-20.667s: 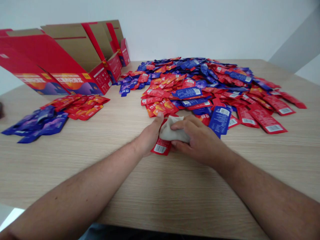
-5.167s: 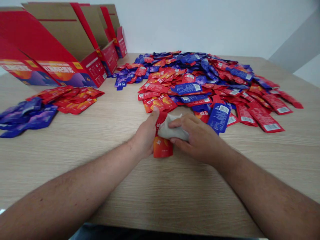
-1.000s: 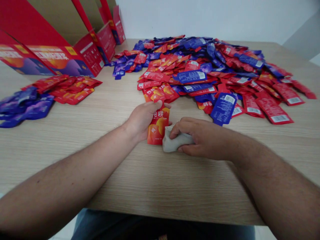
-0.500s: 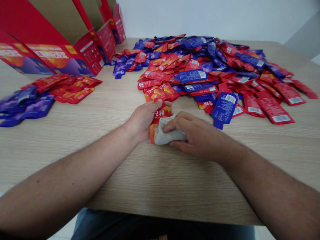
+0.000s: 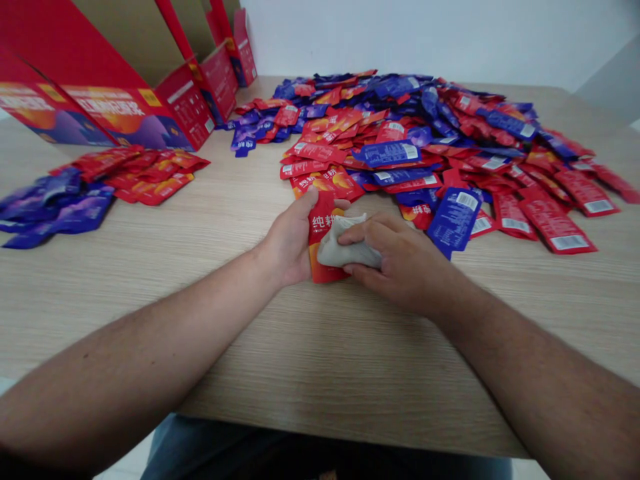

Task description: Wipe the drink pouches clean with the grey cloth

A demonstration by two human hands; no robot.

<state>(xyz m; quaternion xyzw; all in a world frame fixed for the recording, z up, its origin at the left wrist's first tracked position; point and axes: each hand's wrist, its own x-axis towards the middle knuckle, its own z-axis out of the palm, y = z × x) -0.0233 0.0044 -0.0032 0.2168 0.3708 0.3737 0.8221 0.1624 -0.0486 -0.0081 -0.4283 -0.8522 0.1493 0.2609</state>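
Left hand (image 5: 293,241) and right hand (image 5: 404,259) meet over the counter (image 5: 350,363) on my head feed, well in from its near edge. I read the left hand as closed on a red pouch (image 5: 320,221), thumb along one side and fingertips showing past the other. The pouch's printed front, with white characters and orange artwork, faces up toward my camera; whether its lower end rests on the counter I cannot tell. The right hand grips a bunched grey-white cloth (image 5: 334,249) between thumb and fingers, and that cloth covers the pouch's lower right part. Beyond the hands, a big pile of red and blue pouches (image 5: 390,133) spreads toward the counter's far edge and right edge. One blue pouch (image 5: 455,219), barcode up, sticks out of the pile's near side, close to the right hand. Toward the left edge I have a smaller group, red pouches (image 5: 150,175) lying against blue pouches (image 5: 63,207). Behind those, red cartons (image 5: 120,110) stand in a row with tall flaps up, and a pale wall (image 5: 440,37) rises past the far edge.
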